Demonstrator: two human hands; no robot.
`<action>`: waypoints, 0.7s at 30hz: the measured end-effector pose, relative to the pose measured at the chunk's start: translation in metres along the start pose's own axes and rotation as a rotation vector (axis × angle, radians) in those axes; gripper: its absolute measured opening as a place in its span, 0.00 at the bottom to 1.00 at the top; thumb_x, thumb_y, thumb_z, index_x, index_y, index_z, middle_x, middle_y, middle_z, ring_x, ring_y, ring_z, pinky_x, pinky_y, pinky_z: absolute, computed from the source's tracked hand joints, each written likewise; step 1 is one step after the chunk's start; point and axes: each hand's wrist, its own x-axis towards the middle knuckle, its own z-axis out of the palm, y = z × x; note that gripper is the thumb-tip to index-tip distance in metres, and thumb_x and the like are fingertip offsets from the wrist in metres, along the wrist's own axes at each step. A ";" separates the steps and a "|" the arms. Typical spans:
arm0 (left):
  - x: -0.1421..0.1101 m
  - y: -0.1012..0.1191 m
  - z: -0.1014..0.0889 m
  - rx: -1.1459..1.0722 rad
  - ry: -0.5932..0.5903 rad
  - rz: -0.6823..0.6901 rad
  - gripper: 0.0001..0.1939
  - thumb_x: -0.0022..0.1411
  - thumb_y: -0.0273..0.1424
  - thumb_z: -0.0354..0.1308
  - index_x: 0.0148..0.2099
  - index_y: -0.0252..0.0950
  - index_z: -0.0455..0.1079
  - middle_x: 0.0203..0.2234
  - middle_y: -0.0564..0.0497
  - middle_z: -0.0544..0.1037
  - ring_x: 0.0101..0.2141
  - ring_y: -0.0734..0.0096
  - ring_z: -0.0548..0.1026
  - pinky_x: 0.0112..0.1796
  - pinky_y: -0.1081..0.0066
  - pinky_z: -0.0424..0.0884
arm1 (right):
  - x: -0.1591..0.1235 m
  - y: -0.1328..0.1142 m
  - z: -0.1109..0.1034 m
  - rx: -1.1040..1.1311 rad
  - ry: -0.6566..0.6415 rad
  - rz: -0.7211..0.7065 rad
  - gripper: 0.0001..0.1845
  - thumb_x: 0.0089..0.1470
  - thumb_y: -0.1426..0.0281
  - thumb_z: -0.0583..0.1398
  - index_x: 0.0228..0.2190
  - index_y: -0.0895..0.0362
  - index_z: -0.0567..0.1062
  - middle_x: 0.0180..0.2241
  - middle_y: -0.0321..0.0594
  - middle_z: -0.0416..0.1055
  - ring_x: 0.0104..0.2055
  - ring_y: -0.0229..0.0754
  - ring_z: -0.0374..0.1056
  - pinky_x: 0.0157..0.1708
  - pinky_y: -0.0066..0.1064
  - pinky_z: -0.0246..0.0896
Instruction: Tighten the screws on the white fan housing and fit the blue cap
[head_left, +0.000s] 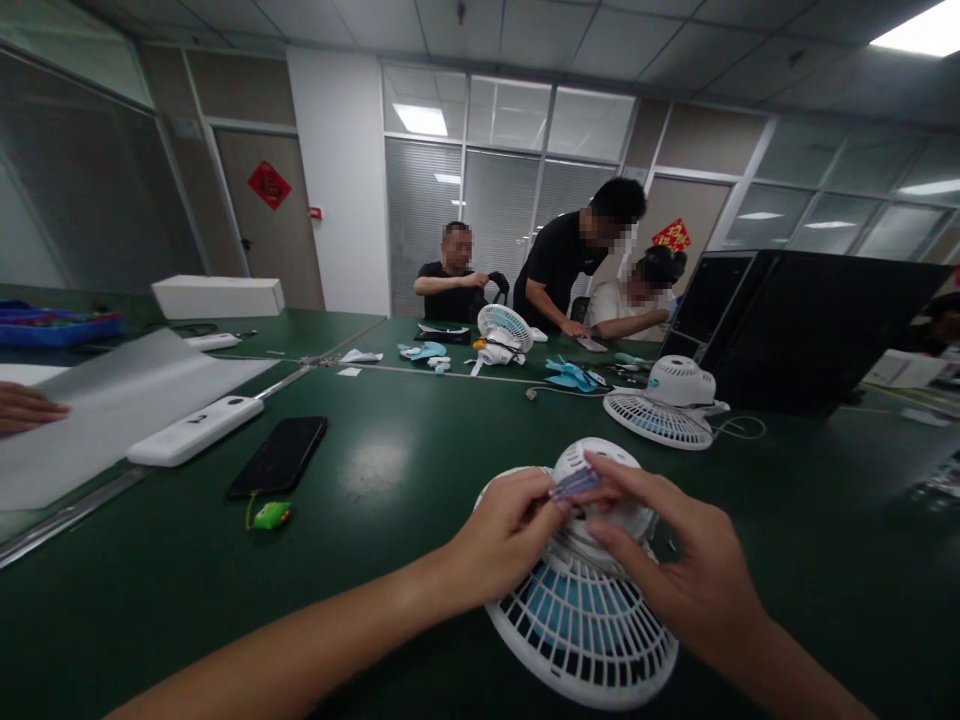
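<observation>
A small white fan (pixel 581 625) with blue blades lies face down on the green table (pixel 390 470), its motor housing up. My left hand (pixel 504 535) and my right hand (pixel 675 560) meet over the housing. Together they pinch a small purplish strip (pixel 574 484), perhaps a label or tape, against the top of the housing. Both hands have their fingers closed on it.
A black phone (pixel 279 455) with a green charm (pixel 271 515) and a white power strip (pixel 195 430) lie to the left. Another fan (pixel 667 400) lies beyond, a black monitor (pixel 817 320) at right. Three people work at the far end. Someone's hand (pixel 26 408) rests at left.
</observation>
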 end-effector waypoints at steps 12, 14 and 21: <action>-0.006 -0.007 0.004 0.188 0.157 0.059 0.21 0.61 0.33 0.60 0.55 0.36 0.61 0.47 0.42 0.70 0.47 0.57 0.70 0.50 0.57 0.68 | 0.035 0.002 0.017 0.362 0.094 0.320 0.06 0.49 0.68 0.67 0.31 0.54 0.77 0.26 0.34 0.73 0.27 0.37 0.68 0.27 0.27 0.63; -0.007 -0.015 0.004 0.232 0.167 0.016 0.42 0.54 0.36 0.67 0.64 0.36 0.49 0.60 0.35 0.59 0.59 0.48 0.62 0.59 0.48 0.59 | 0.039 0.016 0.015 0.559 0.335 0.441 0.10 0.46 0.64 0.69 0.28 0.54 0.74 0.25 0.32 0.70 0.26 0.35 0.65 0.25 0.26 0.61; -0.003 -0.027 -0.012 0.142 -0.262 -0.085 0.61 0.55 0.40 0.68 0.71 0.36 0.23 0.69 0.27 0.43 0.68 0.40 0.45 0.63 0.37 0.43 | 0.048 0.061 -0.010 1.017 0.655 0.660 0.21 0.49 0.48 0.64 0.30 0.51 0.66 0.23 0.26 0.68 0.23 0.34 0.69 0.22 0.26 0.66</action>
